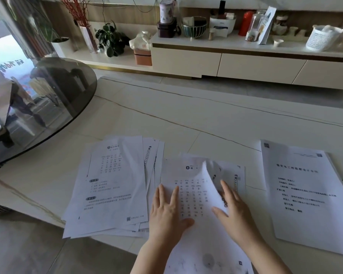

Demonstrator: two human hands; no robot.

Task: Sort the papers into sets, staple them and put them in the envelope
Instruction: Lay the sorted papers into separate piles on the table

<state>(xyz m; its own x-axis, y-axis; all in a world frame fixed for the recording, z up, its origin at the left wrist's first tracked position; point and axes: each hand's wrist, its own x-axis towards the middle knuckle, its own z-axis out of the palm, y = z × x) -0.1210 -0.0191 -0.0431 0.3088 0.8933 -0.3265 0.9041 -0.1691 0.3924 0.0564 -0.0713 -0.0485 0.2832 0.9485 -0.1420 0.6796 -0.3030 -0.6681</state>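
Three groups of printed white papers lie on the pale marble table. A loose fanned pile [111,186] sits at the left. A middle stack [194,198] lies under both hands. A neat stack with a title page [305,194] is at the right. My left hand [166,212] presses flat, fingers straight, on the middle stack's top sheet. My right hand [234,212] has its fingers slipped under that sheet's right edge, which curls upward, thumb lying on top of it. No stapler or envelope is visible.
A round dark glass tabletop [38,107] overlaps the table's left side. Behind the table runs a low white cabinet [246,62] with jars, a bowl, a white basket [321,38] and potted plants [111,40]. The table's front edge is near the papers.
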